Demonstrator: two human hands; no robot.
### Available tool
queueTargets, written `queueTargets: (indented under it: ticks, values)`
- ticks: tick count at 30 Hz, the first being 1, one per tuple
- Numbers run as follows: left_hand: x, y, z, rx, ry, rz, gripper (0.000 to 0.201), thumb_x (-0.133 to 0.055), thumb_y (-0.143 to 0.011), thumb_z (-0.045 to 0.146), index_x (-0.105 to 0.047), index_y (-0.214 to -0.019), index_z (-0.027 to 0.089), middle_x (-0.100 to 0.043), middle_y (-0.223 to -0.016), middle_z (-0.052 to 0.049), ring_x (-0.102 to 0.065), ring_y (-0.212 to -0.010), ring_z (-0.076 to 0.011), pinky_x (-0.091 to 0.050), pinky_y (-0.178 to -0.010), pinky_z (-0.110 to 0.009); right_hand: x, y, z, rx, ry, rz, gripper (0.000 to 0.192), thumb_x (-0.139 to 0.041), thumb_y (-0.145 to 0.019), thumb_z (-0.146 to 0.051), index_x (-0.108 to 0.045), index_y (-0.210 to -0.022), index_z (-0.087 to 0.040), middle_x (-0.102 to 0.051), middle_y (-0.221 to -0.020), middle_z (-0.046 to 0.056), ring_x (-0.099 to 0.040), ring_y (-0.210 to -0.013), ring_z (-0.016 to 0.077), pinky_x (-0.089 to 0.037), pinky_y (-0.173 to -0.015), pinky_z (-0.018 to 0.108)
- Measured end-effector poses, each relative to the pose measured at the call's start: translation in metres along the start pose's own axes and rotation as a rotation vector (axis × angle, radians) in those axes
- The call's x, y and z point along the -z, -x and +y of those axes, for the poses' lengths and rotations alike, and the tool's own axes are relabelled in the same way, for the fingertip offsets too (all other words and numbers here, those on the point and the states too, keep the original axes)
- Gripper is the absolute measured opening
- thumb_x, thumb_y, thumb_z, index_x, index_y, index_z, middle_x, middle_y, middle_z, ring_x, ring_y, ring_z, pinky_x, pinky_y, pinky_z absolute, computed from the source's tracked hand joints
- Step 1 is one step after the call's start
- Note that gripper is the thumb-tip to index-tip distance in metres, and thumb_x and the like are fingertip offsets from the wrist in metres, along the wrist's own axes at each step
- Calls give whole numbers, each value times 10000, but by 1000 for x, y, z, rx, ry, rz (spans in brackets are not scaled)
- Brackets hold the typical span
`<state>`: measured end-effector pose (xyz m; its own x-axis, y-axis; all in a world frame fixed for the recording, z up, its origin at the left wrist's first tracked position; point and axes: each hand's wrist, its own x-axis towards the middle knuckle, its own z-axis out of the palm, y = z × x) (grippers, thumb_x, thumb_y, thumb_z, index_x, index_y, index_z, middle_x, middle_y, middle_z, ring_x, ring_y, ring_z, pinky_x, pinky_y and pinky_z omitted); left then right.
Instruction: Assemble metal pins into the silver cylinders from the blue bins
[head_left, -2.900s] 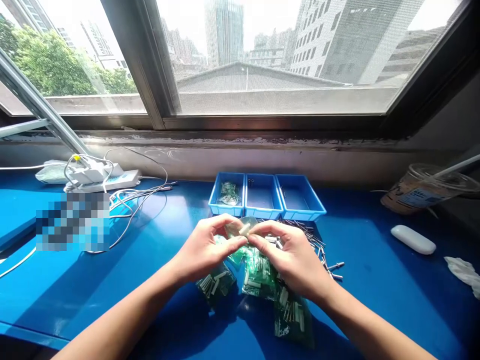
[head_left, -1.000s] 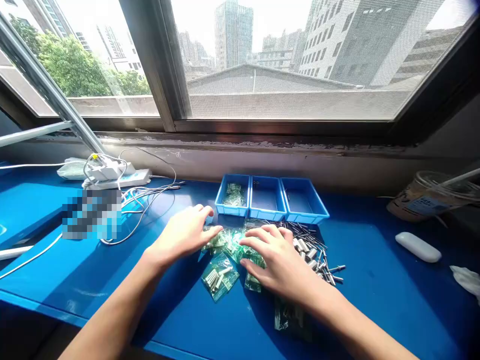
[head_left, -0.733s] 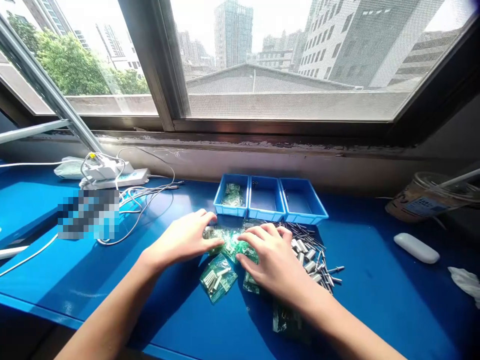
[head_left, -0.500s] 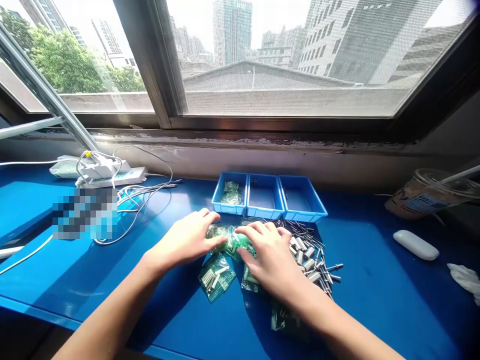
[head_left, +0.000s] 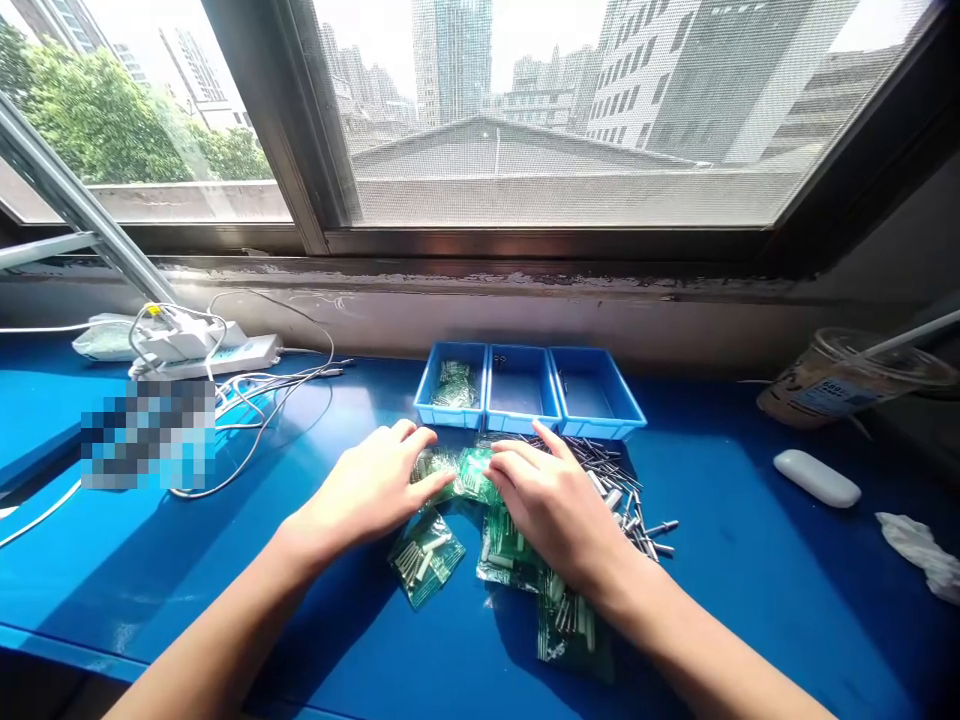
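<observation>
Several small green-tinted plastic bags (head_left: 425,555) filled with little metal parts lie heaped on the blue table (head_left: 750,600). My left hand (head_left: 367,490) rests palm down with its fingertips on the bags at the left of the heap. My right hand (head_left: 551,500) lies flat over the bags at the middle, fingers spread and pointing left. A pile of loose metal pins and sleeves (head_left: 626,490) sits just right of my right hand. Neither hand grips anything that I can see.
Three blue trays (head_left: 596,425) stand in a row behind the heap; the left tray (head_left: 431,400) holds bags. A power strip with tangled white cables (head_left: 225,355) lies at the far left. At the right are a plastic drink cup (head_left: 840,385), a white oblong case (head_left: 816,478) and crumpled tissue (head_left: 919,545).
Earlier both hands held a bag up between their fingertips; they have since come down flat onto the heap. In the last second my right hand slid a little toward the trays.
</observation>
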<state>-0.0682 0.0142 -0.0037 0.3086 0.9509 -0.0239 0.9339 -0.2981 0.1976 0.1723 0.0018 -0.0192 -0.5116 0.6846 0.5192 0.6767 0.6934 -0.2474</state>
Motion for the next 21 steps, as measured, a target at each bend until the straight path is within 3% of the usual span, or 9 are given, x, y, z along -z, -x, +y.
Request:
queueTargets:
  ticks: [4,7,11,14,17,21]
  values:
    - [5,1,-3,-9,28,62,534,-535,-1030,655,-622,-1367,251,-687,-1330,-99,-695,-1206,-329,-583,-984,-436,11,-1,9,15,38,54,201,-510,-1066,-93,-696,-989,-90,-790,-1115,158,-770,-1077,263,-465,-1214,579]
    - [12,3,-3,-155,108,100,508,-644,-1000,578,-583,-1387,255,-667,-1352,-98,-678,-1226,-313,-596,-1001,-440,17,0,13,-10,37,118,197,-506,-1075,-120,-690,-1010,-99,-788,-1106,171,-774,-1059,282,-510,-1165,592]
    - [13,1,3,-481,202,313,581,-765,-956,376,-535,-1478,263,-600,-1448,-128,-617,-1327,-282,-577,-1095,-422,25,-3,11,-250,-275,122,147,-589,-1058,-230,-713,-1017,-163,-806,-1075,124,-785,-948,256,-644,-857,424]
    - [8,-2,12,-662,223,471,297,-724,-997,272,-682,-1290,248,-707,-1304,-110,-678,-1219,-252,-603,-1043,-409,29,-7,6,-445,-562,-6,166,-649,-1024,-330,-752,-983,-207,-812,-976,63,-776,-878,223,-616,-745,343]
    - [4,-5,18,-686,357,517,100,-650,-1037,198,-727,-1102,205,-788,-1055,-72,-744,-994,-191,-639,-905,-336,30,-9,3,-523,-731,-55,242,-648,-1020,-406,-761,-946,-205,-801,-924,50,-756,-819,204,-588,-706,321]
    - [3,-8,19,-583,518,581,80,-711,-1003,202,-738,-1075,179,-813,-1017,-59,-769,-918,-163,-640,-879,-288,29,-8,2,-470,-925,-50,268,-711,-988,-419,-735,-1143,-202,-808,-1026,56,-787,-940,210,-625,-829,338]
